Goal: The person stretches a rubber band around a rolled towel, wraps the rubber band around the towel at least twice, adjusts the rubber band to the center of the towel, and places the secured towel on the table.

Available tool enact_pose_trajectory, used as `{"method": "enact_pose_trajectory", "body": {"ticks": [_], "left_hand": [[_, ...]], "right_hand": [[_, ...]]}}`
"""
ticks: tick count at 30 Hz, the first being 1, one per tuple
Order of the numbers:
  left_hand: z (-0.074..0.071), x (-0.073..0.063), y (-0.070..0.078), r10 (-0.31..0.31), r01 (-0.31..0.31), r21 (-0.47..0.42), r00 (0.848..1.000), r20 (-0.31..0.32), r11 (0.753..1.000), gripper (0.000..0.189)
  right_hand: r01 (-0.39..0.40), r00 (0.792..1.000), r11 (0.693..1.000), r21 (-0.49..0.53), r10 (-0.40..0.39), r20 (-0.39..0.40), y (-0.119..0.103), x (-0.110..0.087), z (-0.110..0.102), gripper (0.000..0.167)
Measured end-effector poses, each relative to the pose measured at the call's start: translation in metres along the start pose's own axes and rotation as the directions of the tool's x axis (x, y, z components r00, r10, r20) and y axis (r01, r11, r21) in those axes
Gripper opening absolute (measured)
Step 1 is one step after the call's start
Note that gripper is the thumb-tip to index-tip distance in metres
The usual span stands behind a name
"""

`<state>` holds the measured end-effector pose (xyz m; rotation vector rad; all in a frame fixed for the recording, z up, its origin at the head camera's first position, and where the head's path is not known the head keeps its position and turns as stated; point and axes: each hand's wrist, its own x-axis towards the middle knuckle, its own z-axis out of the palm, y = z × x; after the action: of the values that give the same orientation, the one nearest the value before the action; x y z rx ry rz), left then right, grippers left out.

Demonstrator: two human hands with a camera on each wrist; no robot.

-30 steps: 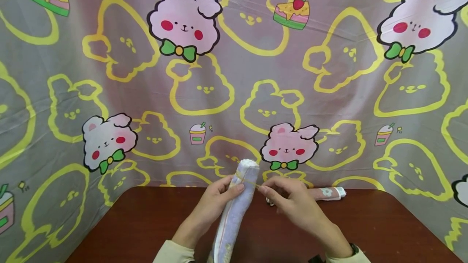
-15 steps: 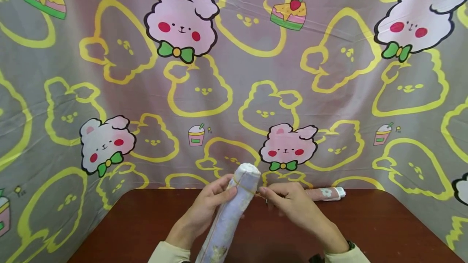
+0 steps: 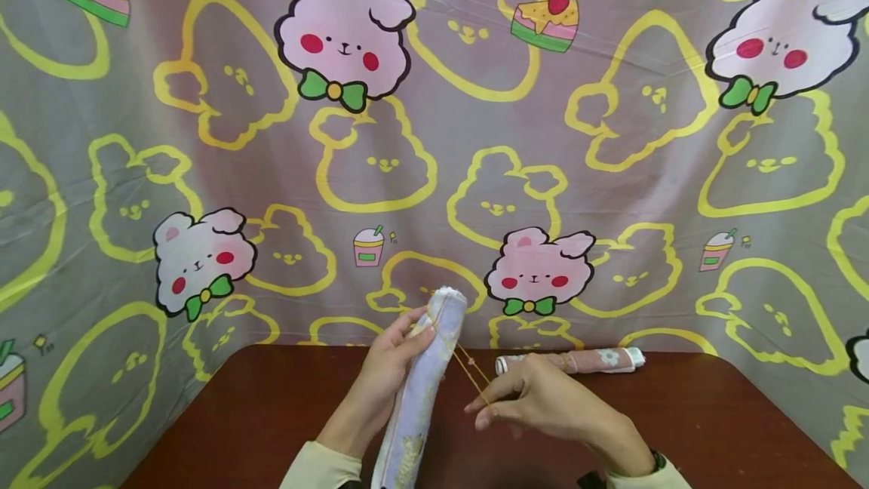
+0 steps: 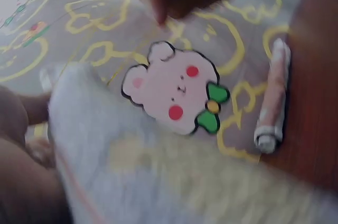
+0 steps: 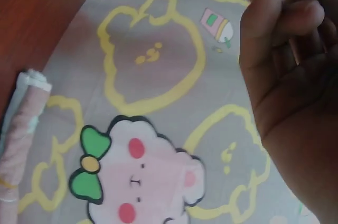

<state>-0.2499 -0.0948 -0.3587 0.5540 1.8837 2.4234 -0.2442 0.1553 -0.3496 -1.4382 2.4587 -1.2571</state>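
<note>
I have the left hand (image 3: 388, 359) gripping a tilted lavender towel roll (image 3: 422, 391); to its right, the right hand (image 3: 546, 402), fingers bent, pinches a stretched rubber band (image 3: 471, 361).

grey-mauve cloth (image 3: 468, 127) hangs across the back and down both sides, yellow outlines (image 3: 376, 207) all over it, pink bunnies (image 3: 345, 29) sporting green bows (image 3: 353, 93), cake slices (image 3: 546, 25), drinks (image 3: 369, 247) too, and below, a dark red-brown table (image 3: 265, 398)!

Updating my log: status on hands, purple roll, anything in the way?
Left hand grips the purple roll. Right hand holds yellow band stretched from it. Pink roll lies behind right hand, seemingly out of the way.
</note>
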Motion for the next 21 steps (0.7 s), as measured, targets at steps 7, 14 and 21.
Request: {"method": "enact_pose_trajectory", "body": {"ticks": [7, 14, 21], "left_hand": [[0.0042, 0.0021, -0.0051, 0.066, -0.038, 0.161, 0.984, -0.167, 0.986, 0.036], [0.0057, 0.0031, -0.0078, 0.083, -0.038, 0.244, 0.981, -0.176, 0.969, 0.029], [0.0056, 0.0009, -0.0076, 0.065, -0.013, 0.240, 0.975, -0.210, 0.971, 0.031]], "right_hand": [[0.346, 0.935, 0.938, -0.022, -0.347, -0.076, -0.0057, 0.0033, 0.0003, 0.026], [0.442, 0.892, 0.896, 0.052, -0.432, -0.134, -0.0071, 0.0054, -0.0013, 0.045], [0.458, 0.860, 0.879, -0.132, -0.476, -0.182, -0.0094, 0.0076, 0.0070, 0.071]]}}
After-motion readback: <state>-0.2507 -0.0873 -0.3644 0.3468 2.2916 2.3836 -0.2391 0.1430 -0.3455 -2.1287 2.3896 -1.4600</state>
